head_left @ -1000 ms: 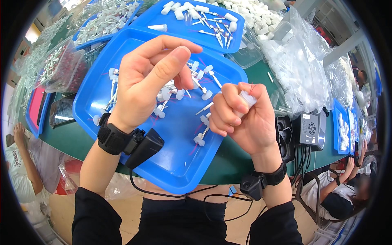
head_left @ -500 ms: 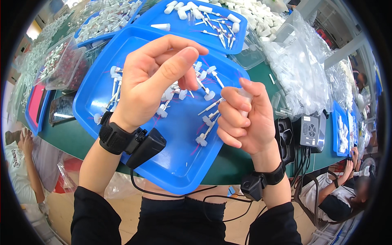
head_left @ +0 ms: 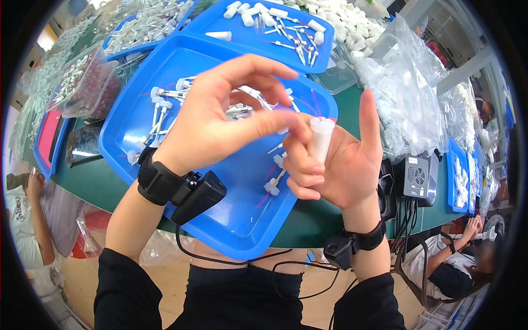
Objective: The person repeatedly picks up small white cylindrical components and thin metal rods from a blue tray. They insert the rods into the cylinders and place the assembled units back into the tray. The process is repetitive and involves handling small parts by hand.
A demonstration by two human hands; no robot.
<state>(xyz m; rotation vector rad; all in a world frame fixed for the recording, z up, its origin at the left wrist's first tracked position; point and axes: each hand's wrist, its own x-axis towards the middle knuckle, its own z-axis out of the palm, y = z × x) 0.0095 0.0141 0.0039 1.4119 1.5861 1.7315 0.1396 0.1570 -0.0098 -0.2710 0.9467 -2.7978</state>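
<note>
My right hand (head_left: 346, 165) holds a small white plastic cylinder (head_left: 320, 140) upright in its curled fingers, with the thumb raised away from it. Some pink shows at the cylinder's upper end. Just left of it, my left hand (head_left: 220, 118) is open, thumb and fingers curved apart, the thumb tip close to the right hand's fingers. Nothing shows in the left hand's grasp. Below both hands lies a blue tray (head_left: 220, 228) with several thin white stems bearing pale round caps (head_left: 271, 187) and pink wires, partly hidden by my left hand.
Behind stands a second blue tray (head_left: 206, 25) with white cylinders and thin metal-tipped parts. White cylinders (head_left: 352, 27) pile up beside clear plastic bags (head_left: 407, 93). At left are a clear box (head_left: 82, 82) and a phone (head_left: 85, 144); at right, a black device (head_left: 416, 176) with cables. Other people sit on both sides.
My right thumb has swung up and away, and the white cylinder now shows upright in the fingers. My left hand has come slightly lower and right, its fingers reaching toward the right hand.
</note>
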